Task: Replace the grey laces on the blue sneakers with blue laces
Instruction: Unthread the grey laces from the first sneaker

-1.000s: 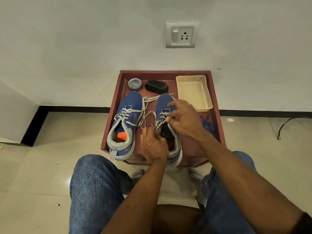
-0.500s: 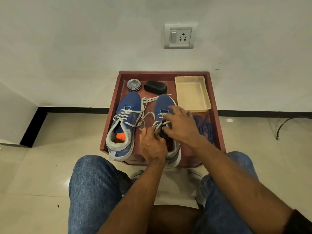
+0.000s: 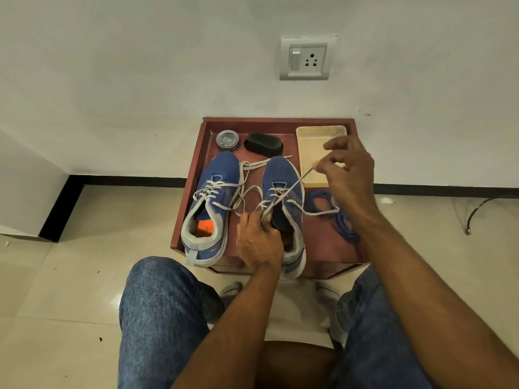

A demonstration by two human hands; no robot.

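Two blue sneakers stand side by side in a dark red tray (image 3: 193, 175) on the floor. The left sneaker (image 3: 210, 206) keeps its grey laces, loosely undone. My left hand (image 3: 258, 240) grips the tongue and collar of the right sneaker (image 3: 283, 175). My right hand (image 3: 348, 172) is raised over the tray and pinches a grey lace (image 3: 292, 186), drawn taut up and to the right from the right sneaker's eyelets. A bundle of blue laces (image 3: 341, 220) lies in the tray to the right of that sneaker.
At the tray's back sit a round polish tin (image 3: 227, 140), a black brush (image 3: 264, 144) and a cream plastic tub (image 3: 311, 153). A wall with a socket (image 3: 306, 58) rises right behind. My knees in jeans frame the near side. A cable (image 3: 477, 211) lies on the tiles at right.
My right hand has lifted from the right sneaker's eyelets up and to the right, pulling a length of grey lace out taut. My left hand stays on the sneaker.
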